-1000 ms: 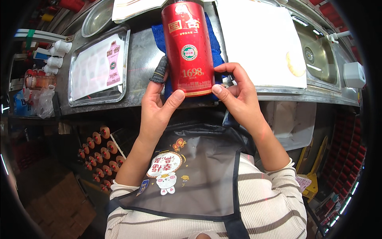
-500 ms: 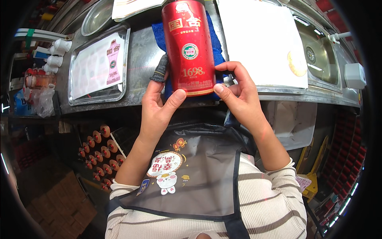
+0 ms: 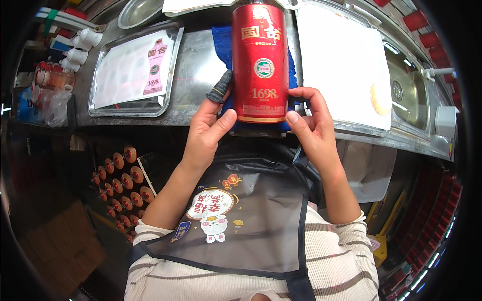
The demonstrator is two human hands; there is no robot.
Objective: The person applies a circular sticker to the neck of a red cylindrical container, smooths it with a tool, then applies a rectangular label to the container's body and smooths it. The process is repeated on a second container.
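Note:
A red bottle (image 3: pixel 261 75) with gold lettering and a round green-and-white emblem lies on a blue cloth (image 3: pixel 221 45), its gold-rimmed base toward me. My left hand (image 3: pixel 208 125) holds its left side near the base; a dark knitted sleeve (image 3: pixel 220 88) covers the index finger. On the opposite side, my right hand (image 3: pixel 315 120) has a bent index finger against the bottle and the thumb by its lower corner. The other fingers of both hands are partly hidden behind the bottle or curled.
To the left is a metal tray (image 3: pixel 168 95) holding a pink printed decal sheet (image 3: pixel 156 65). A stack of white sheets (image 3: pixel 341 70) lies right of the bottle, beside a metal sink (image 3: pixel 409 90). A metal bowl (image 3: pixel 140 12) stands far left; racked red pieces (image 3: pixel 125 175) sit below the counter.
Both thumbs have moved off the bottle's front to its sides. The whole view has shifted, so the bottle and counter appear farther right.

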